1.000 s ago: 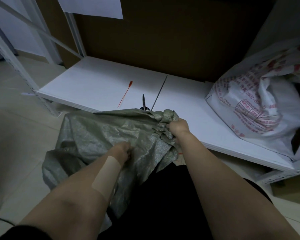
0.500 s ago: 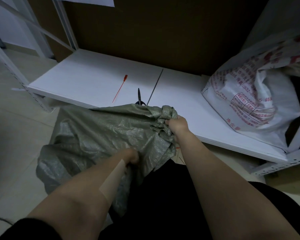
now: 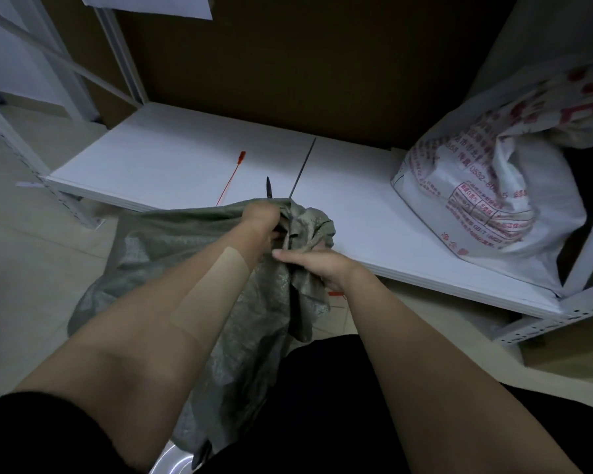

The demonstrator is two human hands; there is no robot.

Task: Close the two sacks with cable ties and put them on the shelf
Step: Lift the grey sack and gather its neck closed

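Note:
A grey-green woven sack [image 3: 172, 254] lies on the floor in front of the low white shelf [image 3: 172, 159]. Its mouth is bunched together at the shelf's front edge. My left hand [image 3: 259, 218] grips the bunched mouth from the left, and my right hand [image 3: 317, 265] holds the gathered neck just below it. A red cable tie [image 3: 231, 176] lies loose on the shelf beyond the sack. A white sack with red print [image 3: 486, 206] stands open on the shelf's right end. A bit of red shows under my right hand.
Scissors [image 3: 269, 188] lie on the shelf just behind the sack's mouth, mostly hidden by it. A white metal upright [image 3: 586, 248] stands at the right, next to the printed sack. Brown board backs the shelf. Tiled floor stretches to the left.
My left hand has moved up from the sack's middle to the bunched mouth. My right hand has slid down a little along the gathered neck.

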